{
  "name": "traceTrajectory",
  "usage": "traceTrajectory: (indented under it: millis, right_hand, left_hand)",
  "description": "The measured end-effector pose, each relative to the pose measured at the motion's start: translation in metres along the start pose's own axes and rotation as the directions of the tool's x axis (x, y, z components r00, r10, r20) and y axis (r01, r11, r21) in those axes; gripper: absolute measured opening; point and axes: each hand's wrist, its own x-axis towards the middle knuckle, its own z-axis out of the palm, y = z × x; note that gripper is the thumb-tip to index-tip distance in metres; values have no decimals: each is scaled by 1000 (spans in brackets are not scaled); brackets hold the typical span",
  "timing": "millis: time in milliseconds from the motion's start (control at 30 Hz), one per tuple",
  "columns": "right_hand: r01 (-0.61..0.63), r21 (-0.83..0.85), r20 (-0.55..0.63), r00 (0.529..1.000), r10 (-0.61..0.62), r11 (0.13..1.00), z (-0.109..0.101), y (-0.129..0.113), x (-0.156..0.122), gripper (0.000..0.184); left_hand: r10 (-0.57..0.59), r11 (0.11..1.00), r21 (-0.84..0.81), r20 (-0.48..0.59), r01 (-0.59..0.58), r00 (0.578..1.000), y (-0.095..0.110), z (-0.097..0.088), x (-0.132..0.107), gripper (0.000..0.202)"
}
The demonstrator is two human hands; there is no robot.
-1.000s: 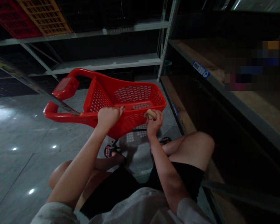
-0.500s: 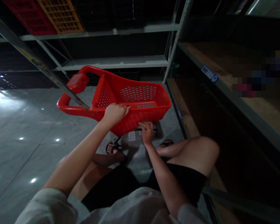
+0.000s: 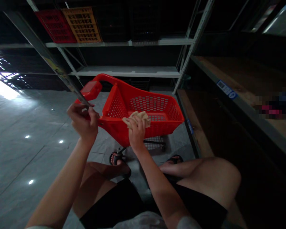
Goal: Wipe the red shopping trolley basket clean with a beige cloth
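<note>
R hand [image 3: 136, 132] closed down on a beige crumpled cloth [image 3: 138, 115], fingers folded over it, pressing it onto the near rim of the red perforated plastic shopping cart [image 3: 168, 118]. Cloth bunched on top of the rim, part spilling into the basket side. Looks like a wipe of the rim in hand, approx mid-length of the near edge.

L hand [image 3: 83, 122] raised to the left, at the near arm of the cart's red curved handle [image 3: 95, 86]. Fingers curled in, thumb tip against fingertip, yet can't tell whether clamped on the handle or just held in front of it. Grey slanted metal upright [image 3: 45, 54] ending right behind that hand.

Any further pass along the rim calls for firm downward pressure w/ the cloth kept flat under the fingers, plus a steady hold on the wheeled cart from the L side — otherwise likely to roll off far.

Outward: bent bare knees and a black sandal [image 3: 119, 158] under the cart, on grey glossy floor tiles [image 3: 26, 121]. Far side, grey metal shelving [image 3: 124, 71] w/ a red slatted crate [image 3: 54, 25] and an orange slatted crate [image 3: 82, 24] up top. Right, brown wooden shelf boards [image 3: 228, 68] w/ a blue-white label [image 3: 226, 89] on the edge.
</note>
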Motion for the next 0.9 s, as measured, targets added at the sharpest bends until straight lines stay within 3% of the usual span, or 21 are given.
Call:
traceTrajectory:
  millis: [100,167,267,333,400,533,667,767,833,900]
  right_hand:
    - [176,72,119,976,-184,982,12,-50,20,26]
    - [267,75,158,948,-276,961,16,-75,31,25]
    - [342,25,207,918,-339,940,13,-80,33,26]
    - [350,-40,214,918,-334,936,3,-57,25,26]
    - [349,-131,221,923,-316,928,-18,-16,13,24]
    - [345,-288,229,931,-285,893,-92,89,4,24]
    - [139,-379,164,983,-82,915,-166,174,30,28]
    - [56,-376,203,979,23,925,-178,196,53,36]
    - [47,-360,234,971,41,932,-161,185,58,45]
    - [65,-308,247,969,14,949,-129,154,56,53]
  left_hand:
    - [-93,990,-120,-179,72,980,10,3,2,42]
    - [-71,996,-59,-182,61,981,9,2,4,36]
    - [-1,993,119,-218,27,976,1,2,8,25]
    - [10,987,158,-222,26,975,-4,2,9,25]
    - [-3,991,134,-210,31,978,-6,3,9,23]
    - [-38,993,101,-184,57,982,-4,4,10,20]
    - [-53,983,166,-181,84,982,1,7,12,21]
    - [-82,968,221,-176,121,981,8,12,12,23]
    - [-91,959,254,-153,129,984,15,16,9,25]
    - [-77,950,292,-113,107,991,24,19,5,28]
